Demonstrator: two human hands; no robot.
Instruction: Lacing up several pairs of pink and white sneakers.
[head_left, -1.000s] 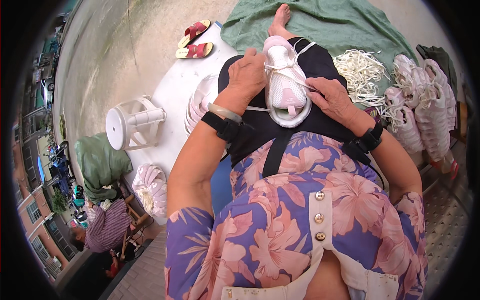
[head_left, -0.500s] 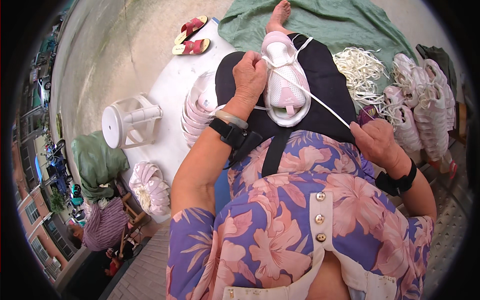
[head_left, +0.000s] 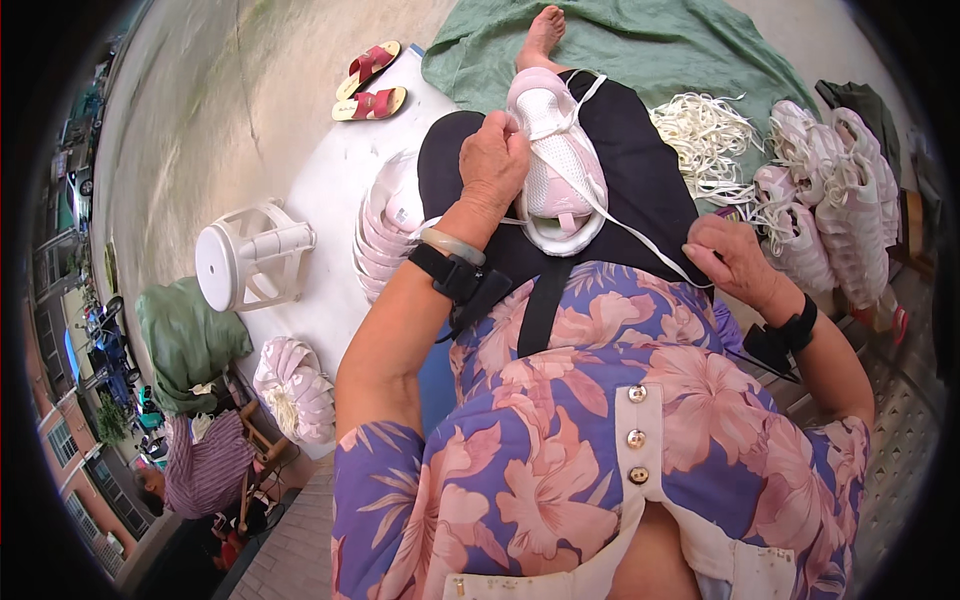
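Observation:
A pale pink and white sneaker (head_left: 557, 170) lies on my black-trousered lap, heel toward me. My left hand (head_left: 495, 162) is closed at its left side, pinching a white shoelace close to the laced part; the fingertips are partly hidden. From the sneaker another white lace end (head_left: 640, 236) runs slack to the right, bending down across my lap. Just above that end is my right hand (head_left: 737, 262), its fingers loosely curled and slightly apart, the lace passing below rather than between them. A looped lace stands up at the sneaker's toe side.
Loose white laces (head_left: 705, 145) are heaped on a green cloth (head_left: 640, 40). Sneakers (head_left: 850, 200) are stacked at the right, with more shoe parts (head_left: 378, 225) at the left. A white stool (head_left: 225, 265), red sandals (head_left: 370, 103) and a seated person (head_left: 205, 465) are farther left.
The lace that was pulled taut to my right hand now hangs slack and curved, out of the fingers. My left hand stays at the sneaker. The whole view has shifted slightly.

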